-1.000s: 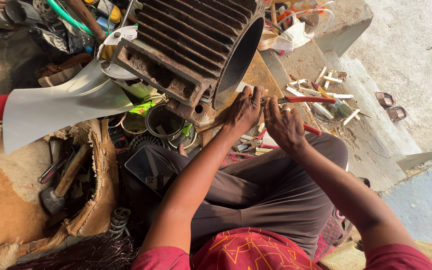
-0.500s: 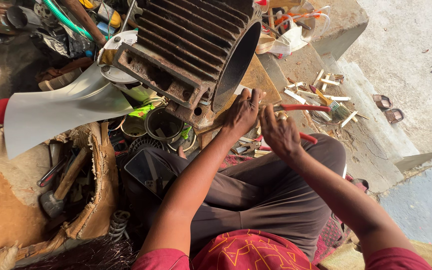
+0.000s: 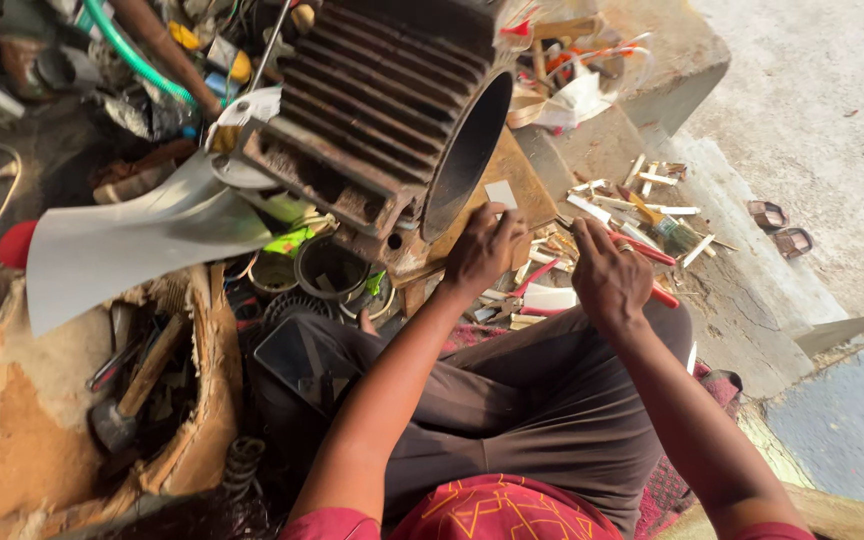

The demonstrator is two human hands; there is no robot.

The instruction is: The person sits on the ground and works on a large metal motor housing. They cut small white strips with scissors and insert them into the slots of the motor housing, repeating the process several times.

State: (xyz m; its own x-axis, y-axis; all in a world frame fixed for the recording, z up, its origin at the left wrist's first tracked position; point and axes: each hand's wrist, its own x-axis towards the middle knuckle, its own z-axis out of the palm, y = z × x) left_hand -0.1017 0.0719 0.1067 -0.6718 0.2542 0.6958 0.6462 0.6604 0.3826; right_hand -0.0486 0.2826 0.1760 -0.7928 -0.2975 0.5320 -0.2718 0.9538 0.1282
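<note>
We take the finned motor housing as our landmark and work rightward from it. Left of the housing lies a pale fan blade, and below that a torn cardboard box cradles a hammer and other tools — likely kept there within easy reach. Under the housing's open end sit a few round tins. At the mouth of the housing our left hand has its fingers closed on a small pale slip of card, pinched upright near the bore, where it looks set to be slid in. Just right of that, our right hand is curled shut around a red-handled tool, angled across the lap. Farther right of the housing, cut pale strips scatter over the concrete floor — offcuts, we judge.
</note>
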